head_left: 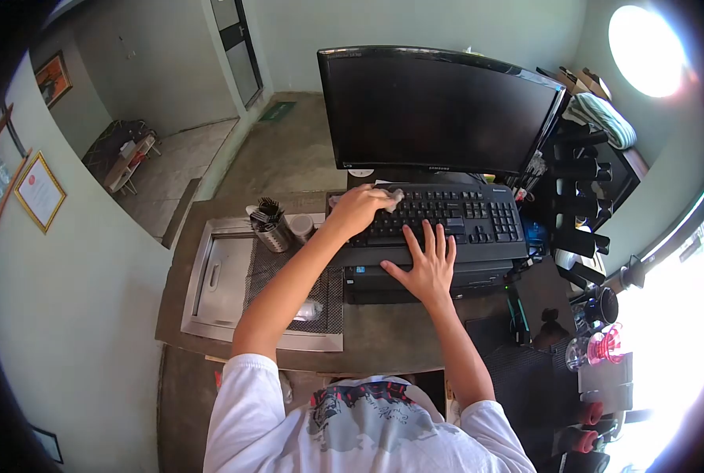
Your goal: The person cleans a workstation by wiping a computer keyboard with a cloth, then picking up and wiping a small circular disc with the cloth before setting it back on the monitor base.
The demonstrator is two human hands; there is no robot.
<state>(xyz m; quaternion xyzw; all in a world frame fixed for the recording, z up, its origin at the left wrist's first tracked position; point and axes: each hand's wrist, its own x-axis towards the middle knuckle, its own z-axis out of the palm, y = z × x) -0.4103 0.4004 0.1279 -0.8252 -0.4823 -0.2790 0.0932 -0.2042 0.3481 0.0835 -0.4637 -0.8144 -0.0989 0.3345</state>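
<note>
My left hand (355,212) is closed on a crumpled greyish cloth (395,199), which touches the upper left keys of a black keyboard (487,214). Whether the cloth is fabric or tissue is hard to make out. My right hand (427,270) lies with its fingers spread over the lower middle of the keyboard, fingertips on the keys and palm by the front edge. Beneath the keyboard is a black computer case (470,276) with a small blue sticker. A dark Samsung monitor (438,110) stands right behind.
Left of the keyboard, a metal sink tray (224,276) holds a perforated metal cup (271,236) of dark utensils and a clear wrapped item (308,310). Black cup-like holders (580,169) line the right side, with a pink dripper (606,344) below. A striped towel (604,120) sits back right.
</note>
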